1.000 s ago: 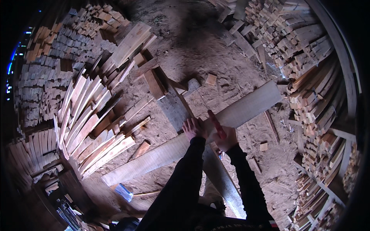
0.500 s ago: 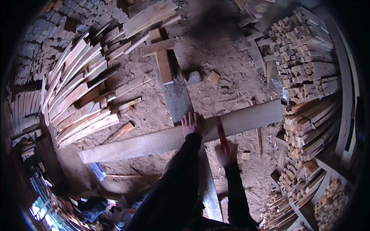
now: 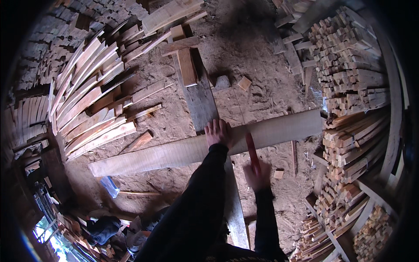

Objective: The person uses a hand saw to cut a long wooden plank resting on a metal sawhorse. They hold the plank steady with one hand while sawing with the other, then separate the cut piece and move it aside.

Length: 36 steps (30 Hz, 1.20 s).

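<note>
While our left hand (image 3: 217, 133) presses flat, fingers spread, on the long plank (image 3: 174, 153), our right hand (image 3: 257, 174) grips a red tool (image 3: 252, 150) beside it.

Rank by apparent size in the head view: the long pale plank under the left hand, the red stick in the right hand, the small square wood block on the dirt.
1. Long pale plank, largest by far.
2. Red stick.
3. Small square wood block, lying farther off, so its rank below the stick is unsure.

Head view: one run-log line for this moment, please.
left hand: flat on long plank | right hand: grips red tool, blurred | plank: across grey beam
</note>
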{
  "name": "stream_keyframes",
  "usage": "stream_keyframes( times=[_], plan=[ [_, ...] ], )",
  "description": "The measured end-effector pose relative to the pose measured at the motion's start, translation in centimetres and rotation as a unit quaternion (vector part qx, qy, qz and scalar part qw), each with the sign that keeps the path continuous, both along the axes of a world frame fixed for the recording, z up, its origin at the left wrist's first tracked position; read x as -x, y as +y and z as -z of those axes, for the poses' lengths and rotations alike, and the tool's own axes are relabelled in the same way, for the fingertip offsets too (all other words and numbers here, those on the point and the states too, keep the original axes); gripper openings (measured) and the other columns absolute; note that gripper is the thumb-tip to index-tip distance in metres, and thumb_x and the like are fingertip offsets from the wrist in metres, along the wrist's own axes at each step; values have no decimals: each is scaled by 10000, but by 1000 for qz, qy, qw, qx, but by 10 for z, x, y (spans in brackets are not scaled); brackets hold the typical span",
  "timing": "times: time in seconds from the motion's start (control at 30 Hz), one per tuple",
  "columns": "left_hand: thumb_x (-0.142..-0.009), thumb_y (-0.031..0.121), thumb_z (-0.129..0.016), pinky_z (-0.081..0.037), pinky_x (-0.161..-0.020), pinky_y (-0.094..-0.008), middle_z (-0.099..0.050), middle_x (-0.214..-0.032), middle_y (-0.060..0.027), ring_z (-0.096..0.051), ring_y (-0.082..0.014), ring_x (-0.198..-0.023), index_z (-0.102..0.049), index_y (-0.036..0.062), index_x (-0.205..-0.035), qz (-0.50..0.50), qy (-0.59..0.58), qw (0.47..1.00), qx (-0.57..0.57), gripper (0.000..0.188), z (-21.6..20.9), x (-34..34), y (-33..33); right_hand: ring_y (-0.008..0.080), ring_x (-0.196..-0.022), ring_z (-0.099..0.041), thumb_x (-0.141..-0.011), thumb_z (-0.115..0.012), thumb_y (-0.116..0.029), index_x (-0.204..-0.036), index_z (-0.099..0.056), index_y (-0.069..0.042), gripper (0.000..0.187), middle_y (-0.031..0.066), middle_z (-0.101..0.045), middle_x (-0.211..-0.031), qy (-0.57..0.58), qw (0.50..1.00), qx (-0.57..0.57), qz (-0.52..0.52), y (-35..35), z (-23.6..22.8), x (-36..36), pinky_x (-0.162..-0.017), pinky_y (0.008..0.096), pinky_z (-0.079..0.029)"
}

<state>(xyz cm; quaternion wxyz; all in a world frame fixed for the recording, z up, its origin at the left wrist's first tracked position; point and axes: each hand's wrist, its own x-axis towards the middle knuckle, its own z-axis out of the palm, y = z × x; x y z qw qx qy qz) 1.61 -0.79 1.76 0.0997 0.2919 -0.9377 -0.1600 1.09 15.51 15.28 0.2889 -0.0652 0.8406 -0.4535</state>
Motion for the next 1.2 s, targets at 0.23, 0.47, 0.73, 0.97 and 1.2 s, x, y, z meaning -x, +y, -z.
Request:
stream_keyframes(
  times=[0.23,0.47,0.73,0.97,1.2],
  plan=[
    [-857,259,-541,-396,-777,-457,-552,-893,-141,-524,-327,-894,-551,66,-828,-16,-19,1000,9,196,7,-5,-4,89,-465,-492,-747,-634,-82,-631,-526,-16,172,74,-478,-481,-11,1000,-28,8,39,-73,-50,-424,321,-379],
    [-854,260,-538,-393,-807,-469,-547,-900,-145,-517,-339,-916,-545,58,-864,-12,-38,999,-7,202,4,-2,-1,116,-434,-504,-745,-618,-104,-599,-501,-30,202,67,-474,-473,-93,994,-15,47,46,-67,-55,-418,332,-386],
    [-847,246,-540,-391,-823,-474,-549,-918,-151,-516,-341,-939,-539,54,-877,-11,-34,999,-9,194,3,-3,-3,118,-441,-518,-758,-625,-100,-672,-543,-20,143,69,-497,-480,0,1000,1,20,30,-35,-42,-430,312,-398],
    [-835,229,-554,-399,-774,-448,-546,-867,-129,-524,-313,-890,-540,68,-815,-18,-21,1000,8,164,6,-3,-2,205,-411,-539,-734,-633,-113,-613,-526,-28,182,104,-474,-456,-30,999,-34,-5,67,-90,-78,-422,356,-400],
    [-832,235,-553,-401,-800,-466,-553,-902,-143,-519,-332,-902,-535,52,-846,-14,-34,999,-8,184,4,1,0,155,-443,-550,-778,-632,-148,-651,-535,-25,202,98,-503,-476,16,999,35,20,-10,-12,4,-427,318,-394]
  ],
)
